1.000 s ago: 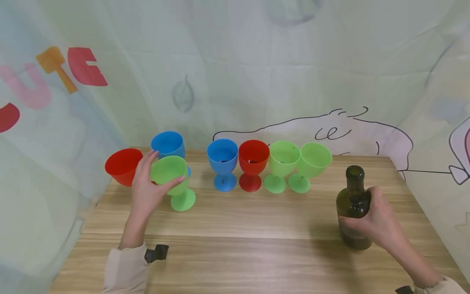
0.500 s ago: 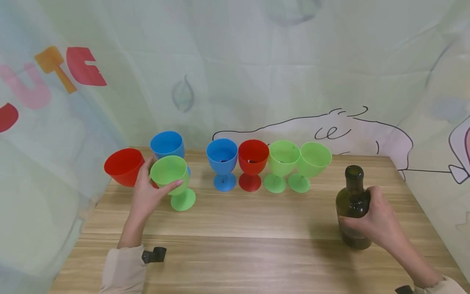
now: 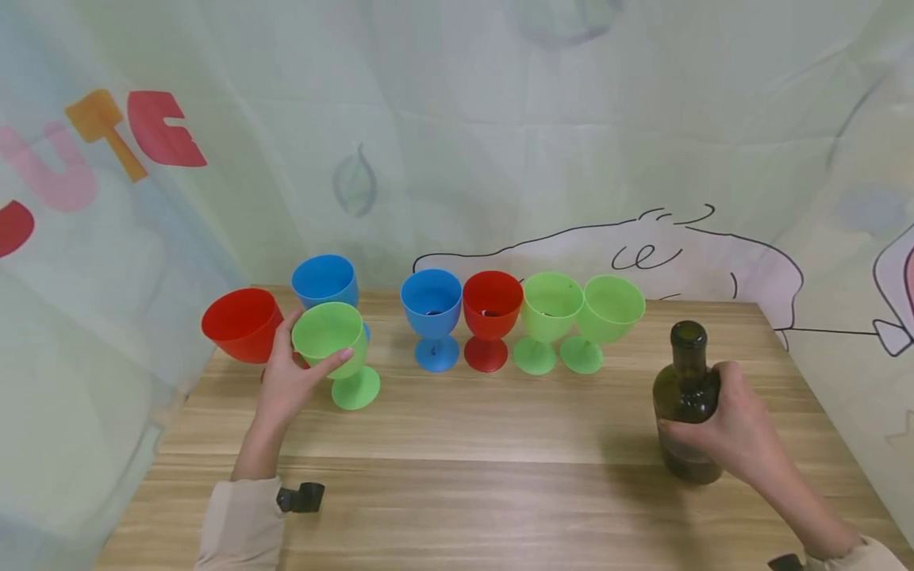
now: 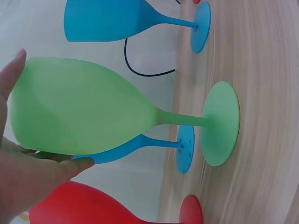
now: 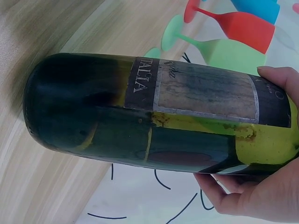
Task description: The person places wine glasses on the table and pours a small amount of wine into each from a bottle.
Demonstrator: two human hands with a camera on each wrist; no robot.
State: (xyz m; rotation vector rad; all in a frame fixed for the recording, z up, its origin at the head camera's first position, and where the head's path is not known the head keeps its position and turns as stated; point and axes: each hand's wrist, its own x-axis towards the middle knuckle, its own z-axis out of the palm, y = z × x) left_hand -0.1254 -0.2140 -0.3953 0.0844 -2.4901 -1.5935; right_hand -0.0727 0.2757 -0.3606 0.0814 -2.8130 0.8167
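Note:
My left hand point(image 3: 287, 385) holds the bowl of a green goblet point(image 3: 328, 337), thumb on the near side and fingers around the left. In the left wrist view, the hand point(image 4: 32, 182) is at the rim end of this goblet point(image 4: 84, 105), whose round foot rests on the table. At the right, my right hand point(image 3: 735, 428) grips a dark green bottle point(image 3: 689, 396) round its body. The right wrist view shows the hand point(image 5: 261, 191) near the shoulder of the labelled bottle point(image 5: 93, 107); its neck is out of that view.
A red goblet point(image 3: 243, 325) and a blue one point(image 3: 324, 279) stand beside and behind the held goblet. Along the back of the wooden table point(image 3: 457, 492) is a row: blue point(image 3: 432, 305), red point(image 3: 493, 305), and two green goblets point(image 3: 553, 308) point(image 3: 611, 311). A printed cloth point(image 3: 457, 143) hangs behind.
The fingers of my left hand have drawn down and in a little against the green goblet's bowl, baring more of the red goblet. My right hand and the bottle look unmoved.

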